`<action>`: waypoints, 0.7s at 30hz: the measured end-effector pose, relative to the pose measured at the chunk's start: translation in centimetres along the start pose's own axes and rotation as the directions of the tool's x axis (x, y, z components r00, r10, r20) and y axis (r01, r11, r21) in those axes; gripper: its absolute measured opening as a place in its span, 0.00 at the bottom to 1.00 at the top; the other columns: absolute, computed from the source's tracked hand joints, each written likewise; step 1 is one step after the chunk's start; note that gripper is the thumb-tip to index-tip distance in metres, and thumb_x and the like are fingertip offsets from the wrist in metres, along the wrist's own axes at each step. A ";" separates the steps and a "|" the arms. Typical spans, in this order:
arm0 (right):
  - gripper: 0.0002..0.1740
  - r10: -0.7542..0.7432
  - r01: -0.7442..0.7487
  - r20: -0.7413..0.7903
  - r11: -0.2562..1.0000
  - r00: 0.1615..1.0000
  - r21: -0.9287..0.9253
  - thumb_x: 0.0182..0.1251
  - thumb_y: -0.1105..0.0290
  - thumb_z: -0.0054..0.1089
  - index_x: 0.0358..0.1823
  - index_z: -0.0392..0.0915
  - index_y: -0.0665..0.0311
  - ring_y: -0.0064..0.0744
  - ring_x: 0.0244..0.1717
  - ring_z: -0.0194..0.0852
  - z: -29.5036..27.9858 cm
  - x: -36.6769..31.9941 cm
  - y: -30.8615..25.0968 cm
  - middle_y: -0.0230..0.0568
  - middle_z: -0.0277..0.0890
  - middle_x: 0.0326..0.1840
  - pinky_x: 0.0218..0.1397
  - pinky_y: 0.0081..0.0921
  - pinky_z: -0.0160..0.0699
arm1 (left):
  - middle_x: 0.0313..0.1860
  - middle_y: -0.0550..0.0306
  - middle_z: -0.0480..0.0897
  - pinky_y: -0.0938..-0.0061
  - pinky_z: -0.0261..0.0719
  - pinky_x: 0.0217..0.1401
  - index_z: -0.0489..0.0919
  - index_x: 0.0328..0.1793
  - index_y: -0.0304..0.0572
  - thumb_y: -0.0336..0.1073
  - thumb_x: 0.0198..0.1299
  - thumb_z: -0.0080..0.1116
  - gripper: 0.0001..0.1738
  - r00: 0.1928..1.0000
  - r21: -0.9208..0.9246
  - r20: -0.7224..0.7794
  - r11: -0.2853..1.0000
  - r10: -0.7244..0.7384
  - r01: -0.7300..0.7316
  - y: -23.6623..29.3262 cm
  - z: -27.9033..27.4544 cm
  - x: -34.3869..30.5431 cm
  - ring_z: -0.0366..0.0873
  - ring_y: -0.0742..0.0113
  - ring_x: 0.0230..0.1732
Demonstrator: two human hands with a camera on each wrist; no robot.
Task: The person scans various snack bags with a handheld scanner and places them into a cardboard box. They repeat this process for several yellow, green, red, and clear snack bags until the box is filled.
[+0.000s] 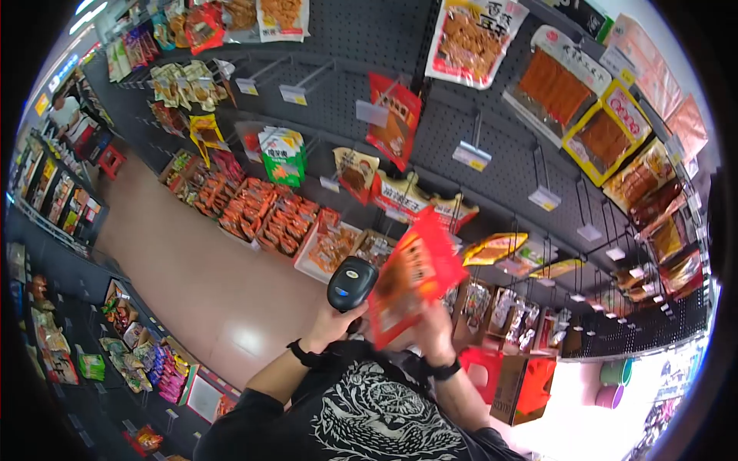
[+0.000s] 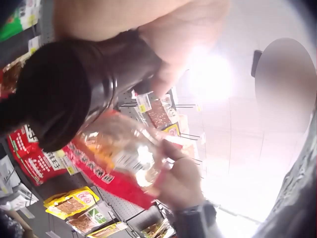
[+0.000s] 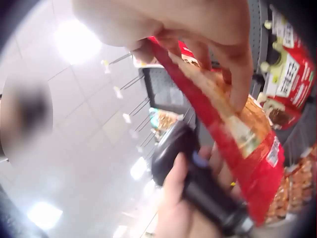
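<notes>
A dark shelf rack (image 1: 354,61) of snack packets fills most of what I see, curving past a pale floor (image 1: 177,253). Held up before the person's chest is a red packet (image 1: 415,280), tilted, just beside a black handheld scanner (image 1: 353,284). The right hand (image 1: 435,334) pinches the packet by its edge; the left hand (image 1: 330,321) is wrapped round the scanner's grip. My worry is the packet: pinched at one side only, it could sag or twist, and its glossy, creased film could throw glare or bend the code out of reading.

As for writing, the big packet up top (image 1: 473,38) seems to read 香菇豆干, and the green bag (image 1: 282,157) perhaps 魔芋爽. The lettering on the red packet is too blurred for me. Price tags (image 1: 471,156) are illegible; smallest, a white barcode label (image 3: 273,151) shows on the packet.
</notes>
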State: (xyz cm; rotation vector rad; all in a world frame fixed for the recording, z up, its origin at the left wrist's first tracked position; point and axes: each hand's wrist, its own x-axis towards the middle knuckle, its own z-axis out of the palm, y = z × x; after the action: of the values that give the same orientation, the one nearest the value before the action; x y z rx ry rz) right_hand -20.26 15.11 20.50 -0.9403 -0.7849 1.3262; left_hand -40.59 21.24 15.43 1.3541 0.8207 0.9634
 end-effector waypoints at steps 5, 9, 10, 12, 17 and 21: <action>0.30 -0.274 0.479 0.401 0.359 0.874 -0.801 0.47 0.62 0.75 0.55 0.78 0.59 0.49 0.67 0.62 2.9 2.1 -0.9 0.49 0.66 0.67 0.67 0.42 0.64 | 0.65 0.49 0.71 0.66 0.74 0.61 0.62 0.69 0.36 0.40 0.63 0.57 0.31 0.974 -0.859 0.214 0.461 -0.070 0.222 3.5 -0.1 1.1 0.74 0.62 0.59; 0.44 0.146 0.012 0.187 0.755 0.971 -0.656 0.50 0.70 0.74 0.67 0.57 0.69 0.34 0.47 0.76 2.0 5.1 -1.8 0.44 0.78 0.47 0.53 0.29 0.75 | 0.64 0.48 0.71 0.66 0.75 0.60 0.62 0.69 0.35 0.38 0.63 0.57 0.31 0.983 -0.842 0.083 0.517 -0.162 0.156 4.6 0.4 -0.2 0.74 0.61 0.58; 0.35 0.470 -0.392 0.258 0.869 0.844 -0.301 0.56 0.74 0.70 0.64 0.63 0.71 0.24 0.44 0.75 1.2 5.7 -1.1 0.37 0.79 0.46 0.49 0.24 0.77 | 0.64 0.48 0.71 0.66 0.75 0.60 0.62 0.69 0.35 0.37 0.63 0.57 0.31 0.982 -0.829 0.059 0.539 -0.177 0.148 5.0 0.4 -0.5 0.74 0.62 0.58; 0.23 0.303 -0.245 0.202 0.932 0.931 -0.268 0.59 0.76 0.66 0.56 0.72 0.71 0.18 0.37 0.76 1.5 6.1 0.1 0.34 0.80 0.43 0.43 0.20 0.77 | 0.57 0.51 0.76 0.68 0.77 0.54 0.66 0.66 0.34 0.35 0.62 0.58 0.27 0.975 -0.698 -0.124 0.715 -0.186 0.047 1.7 -0.4 -0.7 0.77 0.64 0.52; 0.11 -0.062 -0.010 -0.116 0.846 0.991 -0.533 0.62 0.74 0.62 0.45 0.76 0.68 0.20 0.23 0.75 -1.6 11.0 -0.6 0.33 0.79 0.28 0.26 0.21 0.75 | 0.32 0.57 0.80 0.76 0.77 0.30 0.77 0.45 0.38 0.31 0.58 0.61 0.10 0.839 -0.403 -0.406 0.895 -0.362 0.190 -0.4 -3.4 -2.9 0.76 0.72 0.26; 0.13 -0.164 0.028 -0.242 0.875 0.956 -0.483 0.61 0.70 0.64 0.43 0.76 0.68 0.23 0.22 0.77 -1.6 17.3 -1.2 0.36 0.79 0.24 0.25 0.23 0.75 | 0.21 0.63 0.77 0.78 0.71 0.25 0.78 0.34 0.39 0.32 0.56 0.63 0.06 0.839 -0.261 -0.358 0.907 -0.409 0.330 -2.2 -2.7 -5.6 0.74 0.74 0.21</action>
State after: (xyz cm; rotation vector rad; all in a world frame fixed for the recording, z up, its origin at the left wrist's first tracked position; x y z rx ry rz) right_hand -16.55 32.10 20.07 -1.4239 -0.9451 0.8943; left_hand -45.11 17.31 12.69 0.7903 1.2241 0.9935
